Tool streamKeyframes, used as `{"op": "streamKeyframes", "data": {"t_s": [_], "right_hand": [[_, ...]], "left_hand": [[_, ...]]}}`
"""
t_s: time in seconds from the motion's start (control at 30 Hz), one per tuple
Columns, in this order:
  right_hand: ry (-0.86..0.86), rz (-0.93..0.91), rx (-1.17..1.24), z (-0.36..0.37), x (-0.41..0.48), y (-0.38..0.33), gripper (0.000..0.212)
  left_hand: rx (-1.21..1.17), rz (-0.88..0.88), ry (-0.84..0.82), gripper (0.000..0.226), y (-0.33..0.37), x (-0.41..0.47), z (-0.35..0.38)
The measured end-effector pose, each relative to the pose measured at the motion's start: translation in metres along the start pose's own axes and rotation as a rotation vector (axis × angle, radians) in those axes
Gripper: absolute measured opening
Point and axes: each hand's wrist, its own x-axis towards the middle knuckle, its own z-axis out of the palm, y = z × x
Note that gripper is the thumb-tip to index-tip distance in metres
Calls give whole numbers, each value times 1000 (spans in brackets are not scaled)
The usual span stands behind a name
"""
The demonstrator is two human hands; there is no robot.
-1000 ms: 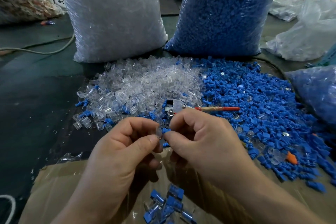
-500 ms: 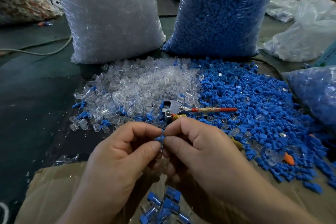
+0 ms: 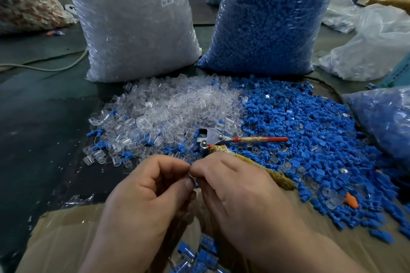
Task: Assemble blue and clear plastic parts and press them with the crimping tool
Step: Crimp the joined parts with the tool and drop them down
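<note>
Pinching blue part [image 3: 196, 184] between left and right fingers [image 3: 177, 165]

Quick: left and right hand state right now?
Left hand: fingers curled, pinching the small blue and clear part.
Right hand: fingers curled, pinching the same part from the other side.

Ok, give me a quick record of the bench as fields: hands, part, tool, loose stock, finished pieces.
left hand: pinches the blue and clear part
right hand: pinches the same part from the other side
part state: mostly hidden by fingertips; seating cannot be told
crimping tool: lies on the piles beyond the hands, gripped by neither
loose stock: clear pile left, blue pile right
finished pieces: assembled pieces in the cardboard box below the hands
</note>
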Motion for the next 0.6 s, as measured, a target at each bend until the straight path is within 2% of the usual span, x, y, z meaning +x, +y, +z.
{"op": "streamKeyframes", "data": {"t_s": [0.1,0.2,0.3,0.37,0.47,0.6], "right_hand": [[-34,-47,-24,0,1,1,27],[25,-65,-152,-1,1,4,34],[36,108,-486,-12,6,25,69],[-66,277,-587,-23,9,42,81],[-151,330,-661,-27,10,57,77],[-118,289,-695,-26,15,58,62]], "left_hand": [[-114,-39,38,20,0,3,2],[-238,-93,84,24,1,4,2],[-321,-142,75,13,0,7,0],[-308,-120,49,23,-4,10,-3],[-341,-124,19,16,-10,13,-7],[-367,-156,-2,20,-12,15,-10]]}}
